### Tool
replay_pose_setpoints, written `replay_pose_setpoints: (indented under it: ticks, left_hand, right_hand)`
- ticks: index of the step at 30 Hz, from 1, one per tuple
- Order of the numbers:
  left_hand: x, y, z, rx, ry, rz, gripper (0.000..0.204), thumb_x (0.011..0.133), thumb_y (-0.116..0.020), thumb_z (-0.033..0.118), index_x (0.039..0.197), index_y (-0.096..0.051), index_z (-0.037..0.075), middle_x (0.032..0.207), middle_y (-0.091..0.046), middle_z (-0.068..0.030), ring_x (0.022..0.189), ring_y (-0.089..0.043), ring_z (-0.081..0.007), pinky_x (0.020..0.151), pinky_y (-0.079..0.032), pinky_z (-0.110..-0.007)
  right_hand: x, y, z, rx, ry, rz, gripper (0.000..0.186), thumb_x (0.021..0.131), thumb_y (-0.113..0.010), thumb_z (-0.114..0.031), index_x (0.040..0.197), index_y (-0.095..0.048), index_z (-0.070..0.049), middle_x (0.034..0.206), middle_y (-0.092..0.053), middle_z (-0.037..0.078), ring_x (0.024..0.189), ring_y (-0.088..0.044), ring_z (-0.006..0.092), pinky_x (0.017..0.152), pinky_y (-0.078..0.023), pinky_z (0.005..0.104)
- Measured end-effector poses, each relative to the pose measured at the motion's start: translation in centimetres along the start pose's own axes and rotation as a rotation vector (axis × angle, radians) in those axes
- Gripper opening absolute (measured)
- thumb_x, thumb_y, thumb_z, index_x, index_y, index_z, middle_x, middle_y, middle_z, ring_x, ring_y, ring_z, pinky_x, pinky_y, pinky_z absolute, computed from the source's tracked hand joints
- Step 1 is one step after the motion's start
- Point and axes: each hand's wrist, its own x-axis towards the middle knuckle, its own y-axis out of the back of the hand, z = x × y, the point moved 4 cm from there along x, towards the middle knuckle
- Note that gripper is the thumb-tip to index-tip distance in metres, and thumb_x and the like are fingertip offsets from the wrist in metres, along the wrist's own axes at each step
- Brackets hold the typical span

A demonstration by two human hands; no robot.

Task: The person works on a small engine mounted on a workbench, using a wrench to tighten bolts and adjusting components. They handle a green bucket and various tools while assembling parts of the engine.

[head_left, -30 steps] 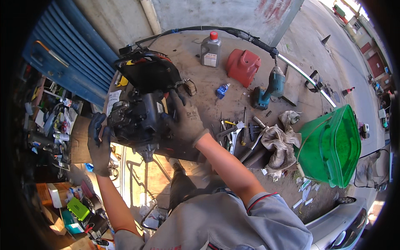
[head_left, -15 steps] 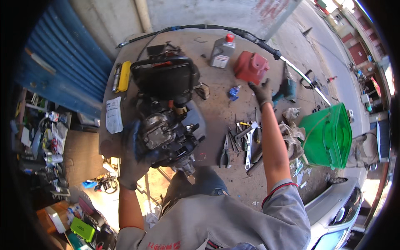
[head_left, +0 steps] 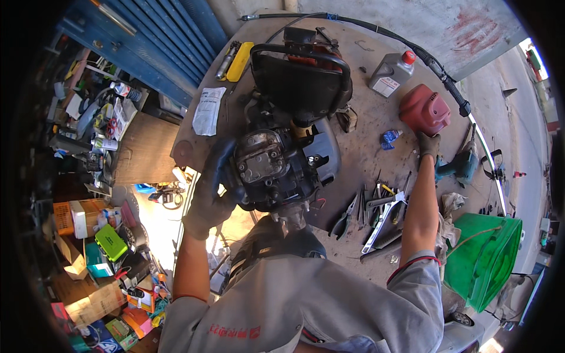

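Note:
My gloved left hand (head_left: pixel 212 197) grips the left side of a black engine with a metal plate (head_left: pixel 265 165) at the bench's near edge. Just above it sits a black housing with a tubular handle (head_left: pixel 291 85). My gloved right hand (head_left: pixel 428 146) has its fingers curled on the lower edge of a red plastic cover (head_left: pixel 424 109), beside a small blue bottle (head_left: pixel 389 140). The fingertips are partly hidden. Right of the engine lie pliers (head_left: pixel 341 220), a wrench (head_left: pixel 379 226) and other tools; a teal power drill (head_left: pixel 462 167) lies below the cover.
A grey oil bottle (head_left: pixel 391 73), yellow case (head_left: pixel 240 62) and long hose (head_left: pixel 376 32) are on the bench (head_left: pixel 359 159). A green bucket (head_left: pixel 482 259) stands right. Cluttered boxes (head_left: pixel 88 235) and a blue corrugated door (head_left: pixel 147 35) are left, a wall (head_left: pixel 471 29) behind.
My right hand has moved from the engine to the red cover. My left hand has closed round the engine, which has tilted to show its metal plate. The view has swung, shifting the bench rightward.

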Motion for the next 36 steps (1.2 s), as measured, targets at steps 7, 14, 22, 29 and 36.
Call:
replay_pose_setpoints:
  ticks: [7,14,22,29,36]
  left_hand:
    - [-1.1,0.1,-0.3,-0.09,0.111,0.083,0.051,0.106,-0.057,0.019,0.15,-0.043,-0.003,0.144,-0.056,-0.0169,0.132,-0.054,-0.0245,0.111,-0.041,-0.035]
    - [-1.6,1.2,-2.6,-0.118,0.221,0.119,0.036,0.104,-0.058,0.015,0.135,-0.058,-0.003,0.124,-0.068,-0.0115,0.113,-0.062,-0.017,0.099,-0.048,-0.031]
    - [-2.6,0.9,-5.0,-0.323,0.105,-0.02,0.038,0.099,-0.066,0.017,0.132,-0.059,0.0,0.118,-0.068,-0.0113,0.107,-0.065,-0.0178,0.093,-0.052,-0.032]
    - [-3.3,2.0,-3.5,-0.112,-0.242,-0.204,0.055,0.096,-0.071,0.018,0.143,-0.051,-0.001,0.133,-0.063,-0.0236,0.119,-0.065,-0.0355,0.099,-0.052,-0.041]
    - [-3.4,2.1,-3.7,-0.203,-0.332,-0.358,0.066,0.094,-0.072,0.029,0.147,-0.047,0.001,0.141,-0.053,-0.0263,0.129,-0.053,-0.0439,0.109,-0.045,-0.048]
  right_hand:
    - [-4.8,5.4,-2.9,0.232,0.154,0.063,0.095,0.08,-0.082,-0.041,0.152,-0.038,0.004,0.14,-0.056,0.03,0.121,-0.063,0.0387,0.102,-0.05,0.0445]
    - [-15.7,10.2,-1.6,0.789,0.324,-0.28,0.055,0.096,-0.073,-0.018,0.142,-0.052,0.004,0.128,-0.066,0.012,0.109,-0.065,0.0175,0.093,-0.053,0.0301]
    - [-39.3,12.6,-10.5,0.805,0.312,-0.455,0.044,0.101,-0.065,-0.01,0.14,-0.054,0.007,0.129,-0.066,0.013,0.116,-0.063,0.0182,0.103,-0.05,0.0329]
    - [-51.4,10.6,-17.3,0.775,0.379,-0.313,0.05,0.096,-0.07,-0.009,0.141,-0.054,0.006,0.132,-0.065,0.016,0.12,-0.064,0.0206,0.102,-0.051,0.0346]
    - [-55.6,9.5,-25.3,0.277,0.751,-0.047,0.075,0.085,-0.08,-0.019,0.15,-0.048,-0.002,0.151,-0.048,0.021,0.142,-0.044,0.0373,0.115,-0.039,0.0452]
